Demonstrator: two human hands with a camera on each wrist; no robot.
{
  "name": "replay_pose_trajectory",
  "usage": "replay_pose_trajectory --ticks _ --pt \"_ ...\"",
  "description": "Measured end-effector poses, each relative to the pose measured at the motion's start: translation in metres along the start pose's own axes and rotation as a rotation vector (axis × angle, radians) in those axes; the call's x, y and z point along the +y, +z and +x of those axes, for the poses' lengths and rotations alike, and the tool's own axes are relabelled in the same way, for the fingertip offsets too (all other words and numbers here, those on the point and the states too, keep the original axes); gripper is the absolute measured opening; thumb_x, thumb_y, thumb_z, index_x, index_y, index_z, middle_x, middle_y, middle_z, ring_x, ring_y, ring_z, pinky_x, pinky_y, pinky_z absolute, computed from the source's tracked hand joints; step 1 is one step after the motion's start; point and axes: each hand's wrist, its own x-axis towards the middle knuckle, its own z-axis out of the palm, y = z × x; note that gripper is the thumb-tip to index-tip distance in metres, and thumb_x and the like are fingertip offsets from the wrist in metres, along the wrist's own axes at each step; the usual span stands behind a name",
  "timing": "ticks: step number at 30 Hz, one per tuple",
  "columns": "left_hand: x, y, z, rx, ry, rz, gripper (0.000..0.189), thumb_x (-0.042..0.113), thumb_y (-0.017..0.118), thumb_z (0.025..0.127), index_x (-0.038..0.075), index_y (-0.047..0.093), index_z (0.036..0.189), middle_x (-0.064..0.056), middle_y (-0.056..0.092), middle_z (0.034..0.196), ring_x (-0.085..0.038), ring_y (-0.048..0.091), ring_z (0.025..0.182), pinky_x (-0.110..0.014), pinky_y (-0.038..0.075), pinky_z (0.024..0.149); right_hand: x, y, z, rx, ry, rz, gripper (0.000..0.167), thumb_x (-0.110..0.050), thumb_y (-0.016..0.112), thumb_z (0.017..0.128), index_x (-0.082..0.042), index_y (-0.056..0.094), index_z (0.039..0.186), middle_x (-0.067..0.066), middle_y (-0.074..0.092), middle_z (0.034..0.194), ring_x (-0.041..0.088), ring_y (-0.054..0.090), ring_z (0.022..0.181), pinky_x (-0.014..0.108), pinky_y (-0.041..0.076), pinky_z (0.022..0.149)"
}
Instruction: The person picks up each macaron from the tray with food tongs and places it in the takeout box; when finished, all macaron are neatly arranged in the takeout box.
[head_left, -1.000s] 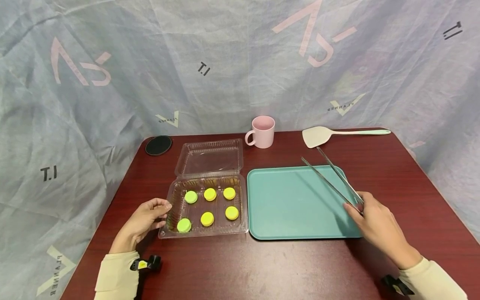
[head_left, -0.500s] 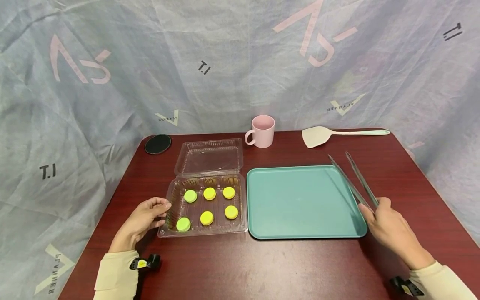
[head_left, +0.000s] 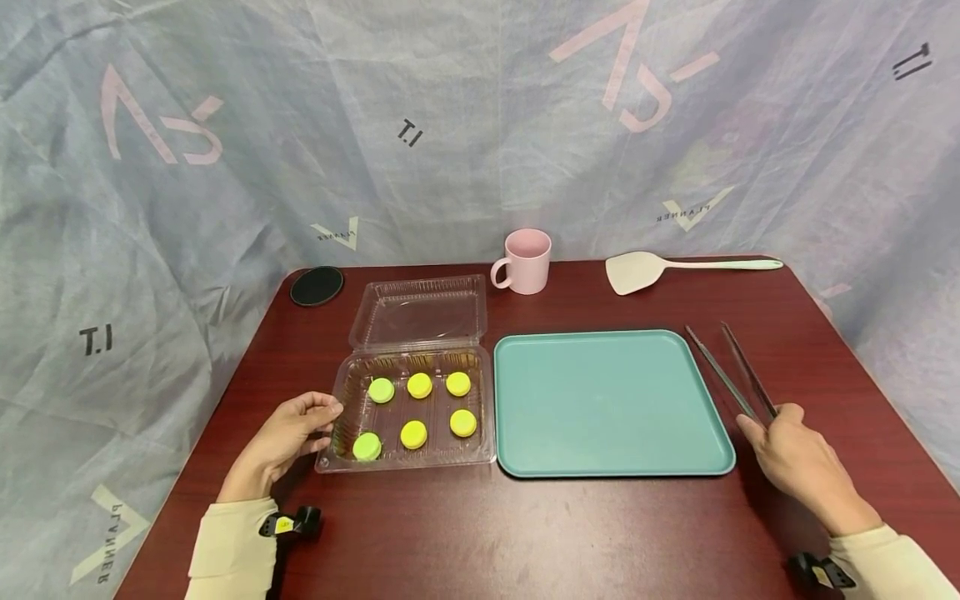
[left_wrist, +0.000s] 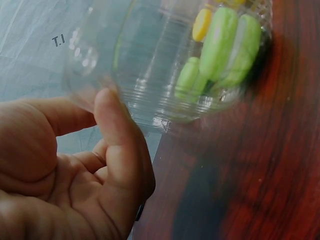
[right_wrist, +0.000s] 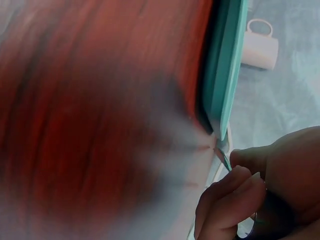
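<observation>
At the left edge of a hinged clear plastic box (head_left: pixel 487 454), my left hand (head_left: pixel 296 429) pinches the rim between thumb and fingers. The lid (head_left: pixel 420 315) lies folded back. Inside the box sit several macarons, green ones such as the front-left macaron (head_left: pixel 367 447) and yellow ones such as the front-right macaron (head_left: pixel 462 423). In the left wrist view a green macaron (left_wrist: pixel 217 45) shows through the clear wall. My right hand (head_left: pixel 802 458) grips metal tongs (head_left: pixel 716 367) near their joined end, arms spread apart, just right of the teal tray (head_left: pixel 607 400). Nothing is between the tong tips.
Behind the box stands a pink mug (head_left: pixel 527 262). A cream spatula (head_left: pixel 637 273) lies at the back right, and a black round coaster (head_left: pixel 317 286) at the back left. A grey printed cloth (head_left: pixel 420 183) hangs behind the table (head_left: pixel 480 533).
My right hand has carried the tongs rightward and toward me, from over the tray to beside its right edge. The left hand stays at the box rim.
</observation>
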Motion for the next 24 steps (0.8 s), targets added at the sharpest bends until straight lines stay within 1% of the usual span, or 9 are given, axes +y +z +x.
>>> replay_pose_trajectory --ticks 4,9,13,15,17,21,24 --pt "0.001 0.000 0.000 -0.003 0.000 0.004 0.023 0.018 0.061 0.102 0.000 0.053 0.113 -0.002 0.052 0.092 -0.011 0.053 0.079 -0.022 0.054 0.064 0.002 0.001 0.000 -0.002 0.026 -0.005 0.071 -0.048 0.034 0.107 0.023 0.023 0.114 0.045 0.051 0.079 0.063 0.056 0.078 0.063 0.044 0.063" --pt "0.001 0.000 -0.001 0.001 -0.010 0.004 0.023 0.018 0.061 0.102 0.000 0.052 0.113 -0.002 0.052 0.092 -0.012 0.053 0.080 -0.022 0.054 0.064 0.002 0.002 0.001 0.009 0.037 -0.021 0.069 -0.049 0.039 0.105 0.020 0.030 0.106 0.042 0.050 0.080 0.062 0.055 0.075 0.063 0.044 0.061" --pt "0.001 0.000 0.000 0.003 -0.014 0.009 0.024 0.019 0.061 0.103 0.000 0.052 0.114 -0.002 0.052 0.094 -0.012 0.053 0.082 -0.022 0.054 0.064 -0.001 -0.001 0.002 0.034 0.060 -0.063 0.068 -0.049 0.045 0.103 0.018 0.036 0.101 0.042 0.050 0.081 0.062 0.054 0.073 0.062 0.043 0.055" --pt "0.001 0.000 0.000 0.003 -0.013 0.012 0.024 0.020 0.060 0.103 0.000 0.052 0.114 -0.002 0.052 0.094 -0.012 0.053 0.082 -0.022 0.054 0.065 -0.002 -0.004 0.002 0.028 0.086 -0.085 0.070 -0.052 0.046 0.102 0.018 0.037 0.103 0.044 0.050 0.083 0.063 0.053 0.072 0.062 0.043 0.053" --pt "0.001 0.001 0.000 0.004 -0.013 0.011 0.024 0.019 0.060 0.103 0.000 0.052 0.114 -0.002 0.052 0.094 -0.012 0.053 0.083 -0.023 0.054 0.065 -0.002 -0.006 0.002 0.026 0.090 -0.110 0.070 -0.052 0.048 0.101 0.018 0.039 0.102 0.044 0.051 0.082 0.062 0.053 0.072 0.061 0.043 0.051" --pt "0.001 0.000 0.000 0.010 -0.009 0.006 0.022 0.019 0.061 0.103 0.001 0.052 0.113 -0.001 0.053 0.093 -0.012 0.053 0.083 -0.022 0.054 0.065 -0.002 -0.013 0.003 -0.037 0.091 -0.157 0.071 -0.057 0.051 0.098 0.013 0.047 0.098 0.038 0.055 0.080 0.056 0.055 0.070 0.058 0.043 0.050" --pt "0.001 0.000 0.000 0.013 -0.009 0.001 0.021 0.019 0.061 0.102 0.002 0.053 0.112 -0.001 0.053 0.093 -0.012 0.053 0.083 -0.022 0.054 0.065 -0.001 -0.018 0.005 -0.101 0.094 -0.183 0.075 -0.069 0.051 0.093 0.006 0.054 0.093 0.033 0.056 0.081 0.050 0.056 0.070 0.054 0.044 0.051"
